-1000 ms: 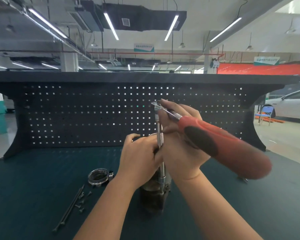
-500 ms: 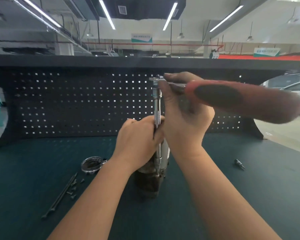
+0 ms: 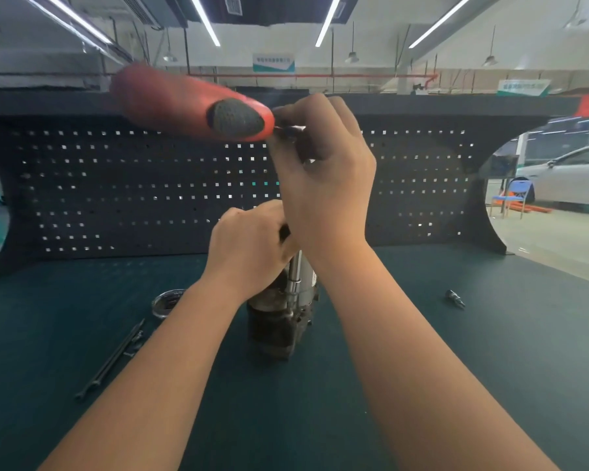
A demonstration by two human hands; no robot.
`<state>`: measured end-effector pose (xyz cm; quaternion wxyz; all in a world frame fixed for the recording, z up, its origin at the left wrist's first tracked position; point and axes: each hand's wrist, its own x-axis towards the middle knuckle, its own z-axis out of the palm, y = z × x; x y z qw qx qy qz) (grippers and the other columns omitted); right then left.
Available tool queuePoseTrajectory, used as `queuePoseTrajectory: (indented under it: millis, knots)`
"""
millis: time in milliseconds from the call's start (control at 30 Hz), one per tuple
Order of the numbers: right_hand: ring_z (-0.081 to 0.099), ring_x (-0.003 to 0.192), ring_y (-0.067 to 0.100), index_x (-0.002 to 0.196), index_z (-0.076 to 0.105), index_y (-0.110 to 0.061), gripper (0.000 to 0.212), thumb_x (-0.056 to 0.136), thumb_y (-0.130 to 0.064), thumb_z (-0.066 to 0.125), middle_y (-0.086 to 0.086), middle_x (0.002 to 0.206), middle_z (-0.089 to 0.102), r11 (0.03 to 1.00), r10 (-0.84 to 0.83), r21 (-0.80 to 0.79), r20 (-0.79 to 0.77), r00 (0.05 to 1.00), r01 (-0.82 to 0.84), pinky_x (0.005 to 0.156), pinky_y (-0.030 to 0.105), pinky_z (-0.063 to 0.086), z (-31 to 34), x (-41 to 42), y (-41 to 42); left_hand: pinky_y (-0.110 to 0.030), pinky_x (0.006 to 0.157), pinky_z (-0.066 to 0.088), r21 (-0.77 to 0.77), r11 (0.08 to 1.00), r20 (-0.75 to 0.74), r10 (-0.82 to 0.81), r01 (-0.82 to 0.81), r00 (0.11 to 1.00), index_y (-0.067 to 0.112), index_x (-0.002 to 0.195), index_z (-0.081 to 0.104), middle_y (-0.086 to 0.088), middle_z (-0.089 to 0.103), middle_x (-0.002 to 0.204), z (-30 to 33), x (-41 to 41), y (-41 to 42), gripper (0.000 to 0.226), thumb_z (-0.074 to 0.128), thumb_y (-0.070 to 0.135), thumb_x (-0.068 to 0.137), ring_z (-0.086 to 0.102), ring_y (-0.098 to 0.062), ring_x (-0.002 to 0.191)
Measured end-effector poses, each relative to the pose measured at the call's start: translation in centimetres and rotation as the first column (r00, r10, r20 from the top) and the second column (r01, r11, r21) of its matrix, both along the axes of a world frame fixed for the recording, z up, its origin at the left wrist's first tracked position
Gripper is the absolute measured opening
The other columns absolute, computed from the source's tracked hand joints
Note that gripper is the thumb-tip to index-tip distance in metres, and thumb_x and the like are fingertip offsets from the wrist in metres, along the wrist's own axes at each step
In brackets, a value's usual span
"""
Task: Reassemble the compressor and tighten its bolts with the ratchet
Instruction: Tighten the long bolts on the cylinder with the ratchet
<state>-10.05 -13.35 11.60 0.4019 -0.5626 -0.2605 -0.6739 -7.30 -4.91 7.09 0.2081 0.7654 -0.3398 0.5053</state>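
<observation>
The dark, grimy compressor (image 3: 279,321) stands upright on the green bench mat, partly hidden by my arms. A slim steel extension bar (image 3: 295,277) rises from its top. My left hand (image 3: 249,246) grips the bar low down, just above the compressor. My right hand (image 3: 323,171) holds the head of the ratchet at the bar's top. The ratchet's red handle (image 3: 191,103) with a black grip patch points left and is blurred. The ratchet head itself is hidden in my fingers.
A round metal ring part (image 3: 165,300) lies left of the compressor. Long bolts (image 3: 113,358) and small screws lie at the front left. A small socket bit (image 3: 454,298) rests at the right. A black pegboard (image 3: 116,185) walls off the back of the bench.
The ratchet handle has swung from pointing right, round to the left. My right hand turned with it at the top of the bar. My left hand kept its hold.
</observation>
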Motion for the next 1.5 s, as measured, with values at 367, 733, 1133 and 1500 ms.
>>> queuePoseTrajectory:
  millis: [367, 733, 1133, 1500]
  knots:
    - [0.059, 0.073, 0.011, 0.091, 0.052, -0.018, 0.018, 0.092, 0.0, 0.053, 0.005, 0.082, 0.064, 0.825, 0.542, 0.165, 0.038, 0.839, -0.54, 0.065, 0.026, 0.048, -0.1, 1.8, -2.0, -0.029, 0.063, 0.027, -0.011, 0.997, -0.2, 0.071, -0.075, 0.977, 0.023, 0.06, 0.046, 0.004, 0.041, 0.047, -0.2, 1.6, 0.4, 0.06, 0.017, 0.066, 0.092, 0.045, -0.022, 0.053]
    - [0.057, 0.068, 0.013, 0.081, 0.049, -0.019, 0.017, 0.097, -0.013, 0.047, 0.009, 0.081, 0.065, 0.785, 0.607, 0.204, -0.059, 0.793, -0.585, 0.064, 0.027, 0.045, 0.3, 0.6, -1.4, -0.024, 0.048, 0.018, -0.079, 0.992, -0.221, 0.079, -0.099, 0.972, 0.024, 0.051, 0.036, 0.004, 0.034, 0.038, 0.0, 1.2, 0.4, 0.049, 0.03, 0.054, 0.089, 0.037, -0.014, 0.044]
    - [0.057, 0.056, 0.018, 0.087, 0.051, -0.014, 0.013, 0.099, -0.011, 0.05, 0.006, 0.072, 0.059, 0.419, 0.884, 0.538, -0.059, 0.464, -0.731, 0.053, 0.026, 0.049, 0.7, 1.3, -2.0, -0.033, 0.056, 0.034, -0.097, 0.995, -0.312, -0.005, -0.027, 0.95, 0.034, 0.073, 0.067, 0.007, 0.055, 0.052, 0.1, 1.2, 0.3, 0.057, 0.02, 0.056, 0.097, 0.053, -0.025, 0.065]
    - [0.06, 0.062, 0.015, 0.091, 0.047, -0.012, 0.013, 0.094, -0.001, 0.053, 0.009, 0.082, 0.066, 0.719, 0.679, 0.202, -0.001, 0.735, -0.664, 0.057, 0.023, 0.049, 0.3, 0.8, -1.2, -0.024, 0.054, 0.022, 0.01, 0.999, -0.307, 0.036, -0.034, 0.951, 0.023, 0.1, 0.054, 0.021, 0.055, 0.057, 0.7, 0.2, 0.5, 0.074, -0.003, 0.067, 0.081, 0.038, -0.009, 0.048]
